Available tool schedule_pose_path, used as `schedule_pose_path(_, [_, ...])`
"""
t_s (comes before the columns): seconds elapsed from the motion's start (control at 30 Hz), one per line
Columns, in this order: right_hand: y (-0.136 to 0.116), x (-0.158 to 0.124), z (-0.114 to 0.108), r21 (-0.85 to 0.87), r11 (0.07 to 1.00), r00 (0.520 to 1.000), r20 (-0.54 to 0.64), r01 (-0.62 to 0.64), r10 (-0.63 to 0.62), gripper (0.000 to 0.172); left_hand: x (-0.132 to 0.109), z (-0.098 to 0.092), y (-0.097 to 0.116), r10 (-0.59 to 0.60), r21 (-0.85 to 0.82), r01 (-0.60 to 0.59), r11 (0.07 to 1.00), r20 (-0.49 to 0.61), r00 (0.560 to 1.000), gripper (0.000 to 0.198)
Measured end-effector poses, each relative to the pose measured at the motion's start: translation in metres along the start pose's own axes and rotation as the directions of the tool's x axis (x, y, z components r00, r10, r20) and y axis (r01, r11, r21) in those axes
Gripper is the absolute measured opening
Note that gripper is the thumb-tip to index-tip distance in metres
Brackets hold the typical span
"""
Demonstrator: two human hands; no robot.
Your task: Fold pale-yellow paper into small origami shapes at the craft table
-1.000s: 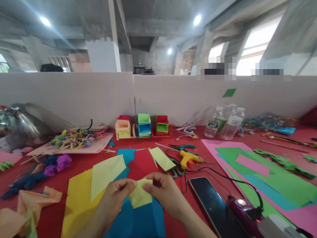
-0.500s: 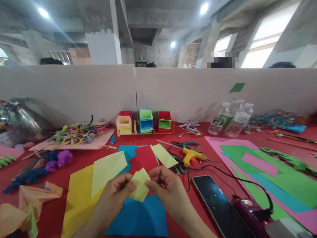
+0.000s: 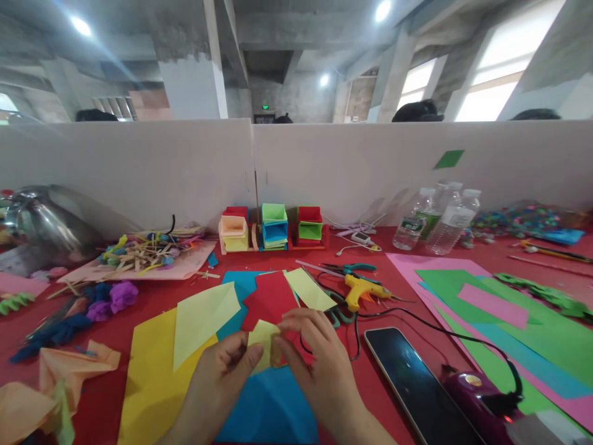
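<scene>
red tabletop (image 3: 162, 293), flat blue paper sheet (image 3: 271, 408) on it. above the sheet: left hand (image 3: 217, 377) pinching 1 small pale-yellow paper piece (image 3: 265, 335); right hand (image 3: 319, 358) curled at its right edge, grip unclear. looks mid-fold; next move probably calls for edges lined up, then pressed.

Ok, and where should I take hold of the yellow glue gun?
Best by the handle, I'd say, coming from the near side with the right hand: the yellow glue gun lies with its handle toward the wearer and its narrow tip pointing right, likely clear of the hand.
</scene>
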State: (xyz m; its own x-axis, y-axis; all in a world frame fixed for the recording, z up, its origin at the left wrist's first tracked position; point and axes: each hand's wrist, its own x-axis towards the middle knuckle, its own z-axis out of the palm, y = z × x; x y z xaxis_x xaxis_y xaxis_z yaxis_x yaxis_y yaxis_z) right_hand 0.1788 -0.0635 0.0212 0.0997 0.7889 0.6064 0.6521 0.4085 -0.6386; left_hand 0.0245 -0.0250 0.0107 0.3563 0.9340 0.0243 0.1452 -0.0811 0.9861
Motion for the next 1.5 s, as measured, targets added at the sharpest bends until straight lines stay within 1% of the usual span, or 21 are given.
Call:
schedule_pose_path(0.03, [-0.001, -0.001, 0.0, -0.038, 0.997, 0.998, -0.009, 0.068, -0.069, 0.012, 0.001, -0.001, -0.001, 0.021, 0.05, -0.02, 0.999, -0.007, 1.0, 0.029])
schedule_pose_path(0.1, [-0.002, -0.002, 0.0, -0.067, 0.986, 0.988, -0.008, 0.154, -0.155, 0.018, 0.001, -0.003, -0.003, 0.065, 0.131, -0.065, 0.989, 0.002, 0.998, 0.026])
schedule_pose_path(0.17, [-0.003, -0.002, 0.0, -0.071, 0.98, 0.982, -0.013, 0.186, -0.188, 0.022, -0.001, -0.002, -0.004, 0.103, 0.143, -0.105, 0.984, 0.023, 0.994, 0.025])
schedule_pose_path(0.2, [-0.002, -0.002, 0.0, -0.066, 0.981, 0.983, -0.016, 0.18, -0.182, 0.022, -0.002, -0.001, -0.004, 0.114, 0.125, -0.115, 0.985, 0.015, 0.993, 0.026])
schedule_pose_path(0.27, [-0.002, -0.001, 0.0, -0.019, 0.993, 0.993, -0.006, 0.118, -0.119, 0.022, -0.004, 0.002, -0.005, 0.115, 0.062, -0.112, 0.992, -0.046, 0.992, 0.031])
schedule_pose_path(0.33, [-0.003, 0.001, -0.001, 0.07, 0.998, 0.999, 0.042, 0.01, -0.013, 0.02, -0.006, 0.004, -0.006, 0.113, 0.014, -0.112, 0.994, -0.149, 0.982, 0.032])
schedule_pose_path(0.37, [-0.004, 0.002, -0.002, 0.116, 0.992, 0.997, 0.069, -0.048, 0.04, 0.019, -0.006, 0.003, -0.007, 0.129, 0.01, -0.13, 0.991, -0.18, 0.975, 0.03])
schedule_pose_path(0.43, [-0.006, 0.003, -0.003, 0.186, 0.973, 0.987, 0.109, -0.139, 0.121, 0.016, -0.004, 0.001, -0.009, 0.204, 0.041, -0.199, 0.979, -0.175, 0.963, 0.022])
schedule_pose_path(0.53, [-0.01, 0.004, -0.004, 0.241, 0.948, 0.975, 0.128, -0.208, 0.181, 0.012, 0.001, -0.005, -0.011, 0.327, 0.125, -0.314, 0.941, -0.108, 0.939, 0.015])
schedule_pose_path(0.63, [-0.01, 0.005, -0.005, 0.274, 0.934, 0.97, 0.141, -0.228, 0.196, 0.011, 0.003, -0.009, -0.011, 0.378, 0.163, -0.36, 0.918, -0.093, 0.921, 0.013])
schedule_pose_path(0.87, [-0.008, 0.004, -0.004, 0.281, 0.93, 0.967, 0.159, -0.237, 0.198, 0.011, 0.003, -0.01, -0.009, 0.322, 0.14, -0.306, 0.942, -0.111, 0.94, 0.013])
schedule_pose_path(1.07, [-0.009, 0.004, -0.002, 0.305, 0.908, 0.955, 0.166, -0.288, 0.247, 0.009, 0.004, -0.01, -0.013, 0.36, 0.171, -0.338, 0.926, -0.125, 0.924, 0.011])
schedule_pose_path(1.27, [-0.005, 0.005, 0.0, 0.31, 0.901, 0.95, 0.171, -0.303, 0.26, 0.007, 0.004, -0.01, -0.009, 0.332, 0.165, -0.313, 0.935, -0.107, 0.937, 0.013])
schedule_pose_path(1.33, [-0.002, 0.004, 0.002, 0.302, 0.902, 0.95, 0.142, -0.308, 0.277, 0.006, 0.003, -0.009, -0.007, 0.32, 0.185, -0.299, 0.936, -0.096, 0.943, 0.012])
schedule_pose_path(1.4, [0.0, 0.002, 0.004, 0.246, 0.934, 0.966, 0.035, -0.257, 0.257, 0.006, 0.004, -0.008, -0.007, 0.292, 0.185, -0.27, 0.945, -0.107, 0.95, 0.013])
schedule_pose_path(1.47, [0.0, -0.001, 0.006, 0.14, 0.981, 0.984, -0.099, -0.135, 0.149, 0.005, 0.004, -0.005, -0.008, 0.262, 0.154, -0.24, 0.959, -0.15, 0.953, 0.015])
schedule_pose_path(1.5, [-0.002, -0.003, 0.006, 0.088, 0.994, 0.988, -0.135, -0.064, 0.075, 0.005, 0.004, -0.004, -0.009, 0.248, 0.133, -0.227, 0.965, -0.177, 0.952, 0.015])
